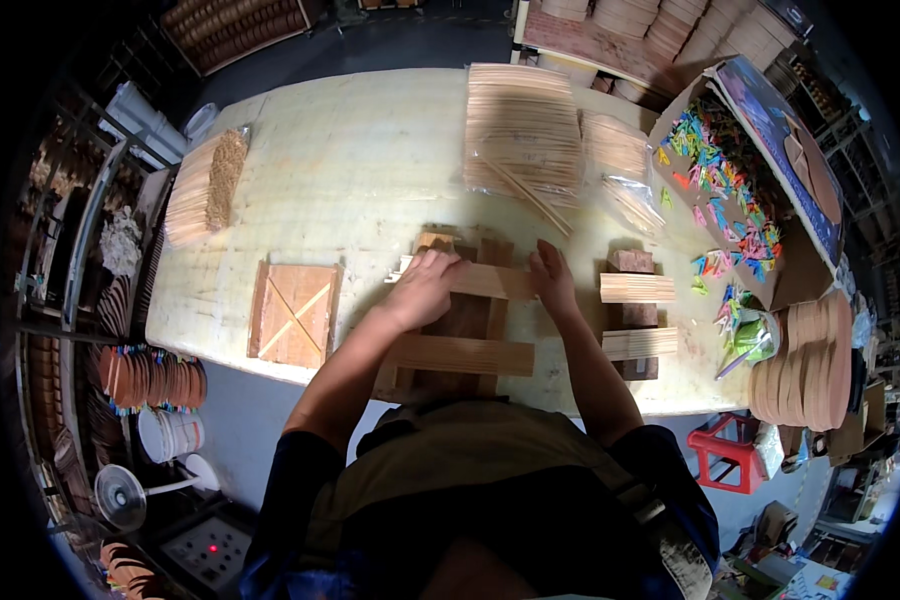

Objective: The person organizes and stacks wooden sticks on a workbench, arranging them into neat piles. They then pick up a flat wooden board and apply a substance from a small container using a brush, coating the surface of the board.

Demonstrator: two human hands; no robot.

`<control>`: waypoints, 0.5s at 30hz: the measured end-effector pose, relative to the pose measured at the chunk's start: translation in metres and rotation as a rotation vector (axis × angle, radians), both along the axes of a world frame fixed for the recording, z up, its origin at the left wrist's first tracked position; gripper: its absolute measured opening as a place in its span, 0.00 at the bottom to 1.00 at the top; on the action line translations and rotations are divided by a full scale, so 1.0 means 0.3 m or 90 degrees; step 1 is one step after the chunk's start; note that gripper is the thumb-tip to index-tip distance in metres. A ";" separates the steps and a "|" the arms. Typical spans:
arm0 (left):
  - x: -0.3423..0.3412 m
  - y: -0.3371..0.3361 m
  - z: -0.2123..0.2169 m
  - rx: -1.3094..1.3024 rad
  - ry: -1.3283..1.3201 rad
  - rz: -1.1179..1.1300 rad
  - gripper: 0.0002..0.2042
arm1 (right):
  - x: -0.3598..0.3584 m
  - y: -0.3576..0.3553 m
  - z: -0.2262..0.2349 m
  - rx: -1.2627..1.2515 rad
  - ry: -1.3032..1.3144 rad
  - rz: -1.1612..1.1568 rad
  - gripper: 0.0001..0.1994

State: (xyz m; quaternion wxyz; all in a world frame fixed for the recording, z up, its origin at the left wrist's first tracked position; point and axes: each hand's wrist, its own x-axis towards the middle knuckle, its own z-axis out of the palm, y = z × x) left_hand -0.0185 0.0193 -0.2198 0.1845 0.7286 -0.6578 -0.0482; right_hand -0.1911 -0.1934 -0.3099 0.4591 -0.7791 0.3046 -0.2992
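Observation:
A flat row of thin wooden strips (494, 282) lies across a dark wooden frame (450, 318) in front of me. My left hand (425, 287) is closed on the left end of this row, its fingertips curled over the strips. At the opposite end my right hand (553, 277) pinches the edge, thumb side up. Nearer to me, a second row of strips (465, 356) spans the same frame, untouched. A small wooden block (435, 241) sits just beyond my left fingers, partly covered by them.
Right of the frame, two strip bundles (638, 289) rest on dark blocks. A wooden tray with crossed strips (295, 312) lies left. Bagged strips (520, 130) sit at the back, near a box of coloured clips (725, 190). Curved wooden pieces (798, 360) stand at right.

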 end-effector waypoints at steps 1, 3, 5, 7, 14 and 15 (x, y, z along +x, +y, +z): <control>-0.003 -0.001 0.007 0.008 0.009 0.003 0.29 | -0.004 -0.005 -0.019 0.041 -0.026 0.001 0.20; 0.007 0.010 0.003 0.022 0.015 0.001 0.30 | -0.002 0.032 0.022 0.159 -0.047 0.011 0.21; 0.019 0.014 0.002 -0.018 0.060 0.021 0.30 | -0.008 0.041 0.027 0.222 -0.068 0.018 0.23; 0.058 0.017 -0.006 -0.111 0.144 0.065 0.29 | -0.024 0.024 -0.007 0.228 -0.091 0.022 0.27; 0.207 0.109 -0.169 -0.255 0.948 0.356 0.42 | -0.018 0.024 -0.033 0.398 -0.232 0.044 0.30; 0.211 0.099 -0.211 -0.259 0.984 0.325 0.44 | -0.003 0.027 -0.048 0.384 -0.235 0.067 0.30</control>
